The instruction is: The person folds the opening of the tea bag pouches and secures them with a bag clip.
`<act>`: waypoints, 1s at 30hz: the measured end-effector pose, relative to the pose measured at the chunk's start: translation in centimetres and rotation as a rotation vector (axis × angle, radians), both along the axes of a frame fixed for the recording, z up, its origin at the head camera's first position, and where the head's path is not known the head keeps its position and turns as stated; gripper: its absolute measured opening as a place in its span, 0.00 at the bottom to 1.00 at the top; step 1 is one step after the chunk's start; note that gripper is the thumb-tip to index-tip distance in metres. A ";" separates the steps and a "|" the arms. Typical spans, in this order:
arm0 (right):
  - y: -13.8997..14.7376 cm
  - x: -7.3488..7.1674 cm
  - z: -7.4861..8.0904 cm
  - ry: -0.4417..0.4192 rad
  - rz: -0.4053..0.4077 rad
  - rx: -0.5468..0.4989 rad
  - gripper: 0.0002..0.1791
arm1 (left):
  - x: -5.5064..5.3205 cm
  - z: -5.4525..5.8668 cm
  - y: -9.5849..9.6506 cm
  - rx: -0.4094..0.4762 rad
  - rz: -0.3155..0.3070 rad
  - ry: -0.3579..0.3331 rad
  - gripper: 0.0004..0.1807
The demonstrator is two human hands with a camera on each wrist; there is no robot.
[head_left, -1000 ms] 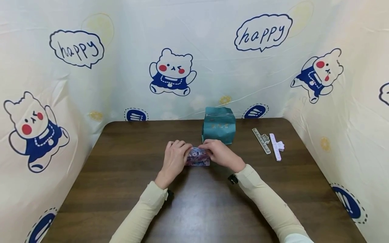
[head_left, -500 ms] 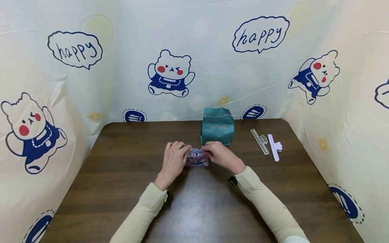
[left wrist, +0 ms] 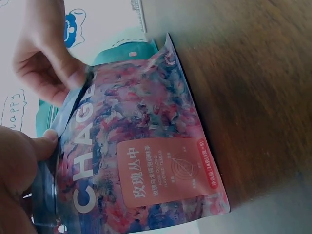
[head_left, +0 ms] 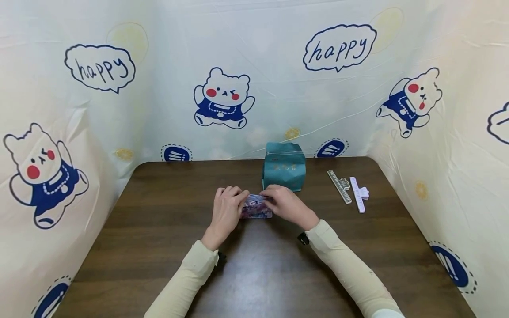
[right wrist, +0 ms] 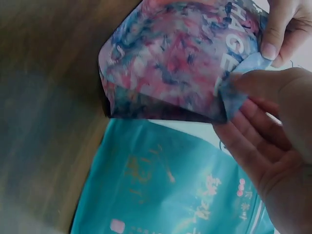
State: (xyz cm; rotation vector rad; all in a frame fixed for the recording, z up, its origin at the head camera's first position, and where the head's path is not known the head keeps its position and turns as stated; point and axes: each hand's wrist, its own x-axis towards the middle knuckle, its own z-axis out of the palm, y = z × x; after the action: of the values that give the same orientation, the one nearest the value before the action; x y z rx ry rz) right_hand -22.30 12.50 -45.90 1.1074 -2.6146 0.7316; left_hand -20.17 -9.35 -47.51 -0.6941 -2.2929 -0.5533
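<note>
A tea bag pouch, printed in swirls of pink, purple and blue with large CHAGE lettering, stands upright on the table. My left hand pinches the left part of its top edge, thumb on the front face. At the other end of that edge, my right hand pinches the top corner between thumb and fingers. In the right wrist view the top strip by the right thumb is bent over. Just behind the pouch stands a teal pouch, partly covered by my right hand in the head view.
To the right on the brown table lie two ruler-shaped clips, one greenish grey clip and one white-lilac clip. A printed curtain closes off the back and both sides of the table.
My right fingers have shifted slightly along the pouch's top edge, showing more of its front. My left hand keeps its grip. The head view has shifted a little.
</note>
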 end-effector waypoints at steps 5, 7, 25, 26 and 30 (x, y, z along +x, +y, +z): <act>-0.9 -0.1 -0.9 0.093 -0.026 -0.054 0.09 | 0.1 -0.2 0.1 0.002 -0.003 -0.003 0.06; -1.2 -0.2 -1.1 0.138 -0.036 -0.082 0.07 | 0.1 -0.2 0.1 0.007 0.003 -0.002 0.06; -1.8 -0.6 -1.7 0.250 0.009 -0.161 0.03 | 0.0 -0.1 0.1 -0.003 0.005 -0.028 0.06; -1.7 -0.6 -1.7 0.245 0.010 -0.156 0.03 | 0.0 -0.1 0.1 -0.004 0.002 -0.034 0.07; -1.4 -0.7 -1.5 0.181 0.026 -0.149 0.05 | 0.0 -0.3 -0.1 -0.009 0.001 -0.059 0.07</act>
State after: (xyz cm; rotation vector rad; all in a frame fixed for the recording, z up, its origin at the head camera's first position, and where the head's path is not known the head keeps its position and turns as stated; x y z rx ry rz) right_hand -23.00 11.10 -47.43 1.1104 -2.3588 0.7787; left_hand -20.17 -9.50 -47.85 -0.6887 -2.3514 -0.5704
